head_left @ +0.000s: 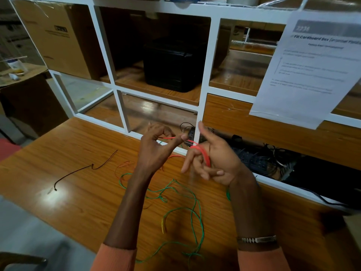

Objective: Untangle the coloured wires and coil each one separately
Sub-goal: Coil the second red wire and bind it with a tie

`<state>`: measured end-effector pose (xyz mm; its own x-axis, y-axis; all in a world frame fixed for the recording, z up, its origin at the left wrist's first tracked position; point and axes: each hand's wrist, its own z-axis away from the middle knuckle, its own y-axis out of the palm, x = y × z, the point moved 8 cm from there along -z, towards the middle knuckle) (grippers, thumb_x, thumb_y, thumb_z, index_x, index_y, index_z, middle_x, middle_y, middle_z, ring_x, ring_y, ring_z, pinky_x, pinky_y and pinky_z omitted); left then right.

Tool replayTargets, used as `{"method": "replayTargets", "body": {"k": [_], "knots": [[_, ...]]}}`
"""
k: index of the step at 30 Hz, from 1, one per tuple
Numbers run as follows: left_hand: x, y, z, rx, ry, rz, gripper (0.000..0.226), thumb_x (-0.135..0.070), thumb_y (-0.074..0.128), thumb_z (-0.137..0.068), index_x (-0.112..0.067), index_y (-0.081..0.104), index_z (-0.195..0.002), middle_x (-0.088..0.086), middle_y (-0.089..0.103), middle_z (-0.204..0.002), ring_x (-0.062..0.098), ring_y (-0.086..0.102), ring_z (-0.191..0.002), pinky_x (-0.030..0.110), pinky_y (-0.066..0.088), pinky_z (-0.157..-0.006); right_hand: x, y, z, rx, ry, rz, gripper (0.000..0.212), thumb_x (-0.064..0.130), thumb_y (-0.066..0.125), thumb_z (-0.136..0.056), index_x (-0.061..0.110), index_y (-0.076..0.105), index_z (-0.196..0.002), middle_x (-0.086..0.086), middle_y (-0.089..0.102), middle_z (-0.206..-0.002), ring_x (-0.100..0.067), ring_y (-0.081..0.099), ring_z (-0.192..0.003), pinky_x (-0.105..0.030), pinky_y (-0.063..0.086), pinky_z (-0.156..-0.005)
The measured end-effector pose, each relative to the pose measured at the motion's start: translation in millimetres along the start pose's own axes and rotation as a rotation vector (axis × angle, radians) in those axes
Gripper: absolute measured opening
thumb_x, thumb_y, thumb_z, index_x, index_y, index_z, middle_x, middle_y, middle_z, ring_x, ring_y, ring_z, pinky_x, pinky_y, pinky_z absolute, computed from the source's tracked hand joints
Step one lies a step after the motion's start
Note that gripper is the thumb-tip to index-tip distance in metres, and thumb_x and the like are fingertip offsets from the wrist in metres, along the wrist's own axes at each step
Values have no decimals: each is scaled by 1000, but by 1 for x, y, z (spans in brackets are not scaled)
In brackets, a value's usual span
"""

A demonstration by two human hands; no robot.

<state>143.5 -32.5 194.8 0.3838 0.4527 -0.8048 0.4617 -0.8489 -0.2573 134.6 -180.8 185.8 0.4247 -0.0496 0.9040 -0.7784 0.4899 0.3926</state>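
Head view: above the wooden desk [64, 153], the left hand [156, 151] pinches a red wire [169, 137] that runs to loops wound round the right hand's [213, 159] fingers. A green wire [192, 208] lies tangled below; a dark brown wire [82, 169] lies apart, left.

Your left hand [156, 145] pinches a red wire [203, 153] that runs across to your right hand [213, 161], where it loops around your fingers. Below your wrists a green wire [192, 210] sprawls tangled on the wooden counter [68, 192], and a dark wire [82, 170] lies apart to the left.
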Motion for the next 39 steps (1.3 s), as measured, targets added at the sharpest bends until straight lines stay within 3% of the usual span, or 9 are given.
{"method": "replayTargets", "body": {"k": [4, 9, 16, 19, 24, 28, 32, 36, 39], "knots": [[4, -1, 2, 22, -53, 42, 38, -53, 80, -80, -18, 71, -72, -8, 68, -79, 9, 62, -87, 51, 49, -95, 36, -12, 14, 28, -443, -434, 82, 57, 24, -109, -4, 76, -92, -1, 50, -39, -11, 14, -28, -22, 13, -31], [1, 2, 6, 106, -33, 8, 30, -48, 82, -82, -27, 70, -66, -11, 68, -73, 11, 66, -81, 55, 29, -122, 59, -57, 37, -237, -884, -796, 57, 35, 38, -111, -6, 43, -150, -3, 64, -95, -7, 50, -66, -19, 35, -61], [-3, 9, 3, 89, 16, -178, 40, -60, 82, -78, -24, 71, -65, -17, 68, -71, 3, 66, -84, 35, 18, -124, 27, -83, 31, -1043, -393, 118, 70, 50, 59, -99, 19, 30, -155, -8, 55, -149, -20, 60, -127, -42, 42, -109], [-7, 8, 0, 77, 44, -221, 40, -62, 81, -75, -25, 70, -67, -22, 66, -75, 8, 63, -90, 41, 20, -124, 5, -73, 10, -889, 49, 494, 73, 76, 39, -95, 18, 55, -136, -8, 65, -136, -21, 61, -122, -41, 37, -104], [-3, 5, 0, 88, 118, -223, 40, -63, 84, -70, -24, 76, -69, -19, 66, -81, 11, 59, -95, 60, 37, -109, -21, -37, -4, -507, 254, 564, 97, 81, 11, -94, 5, 69, -111, -18, 76, -80, -29, 73, -71, -42, 58, -81], [17, -14, -3, -4, 25, -218, 47, -66, 78, -75, -20, 73, -65, -9, 69, -82, 16, 55, -101, 35, 43, -98, -34, -14, -5, -197, 338, 506, 113, 91, 9, -86, 1, 77, -99, -9, 60, -47, -16, 47, -35, -24, 33, -41], [20, -27, -2, -33, -1, -178, 49, -50, 73, -94, -19, 68, -56, -8, 69, -82, 23, 56, -109, 11, 35, -90, -25, 14, -6, 144, 84, 87, 89, 74, 35, -99, -1, 80, -81, -5, 46, -34, -13, 26, -22, -31, 1, -35], [23, -25, 4, -54, -68, -170, 62, -45, 54, -108, -21, 66, -52, -11, 75, -93, 14, 55, -123, 32, 39, -102, 20, 17, 1, 362, -398, -468, 69, 48, 41, -108, -6, 75, -82, -1, 43, -33, -7, 23, -22, -16, 22, -30], [12, -17, 5, -55, -42, -185, 61, -36, 53, -110, -17, 65, -53, -4, 75, -90, 15, 59, -116, 17, 43, -88, 49, 9, 12, 344, -671, -776, 64, 42, 36, -111, -1, 71, -79, 7, 34, -34, -7, 26, -26, -18, 24, -38]]}}
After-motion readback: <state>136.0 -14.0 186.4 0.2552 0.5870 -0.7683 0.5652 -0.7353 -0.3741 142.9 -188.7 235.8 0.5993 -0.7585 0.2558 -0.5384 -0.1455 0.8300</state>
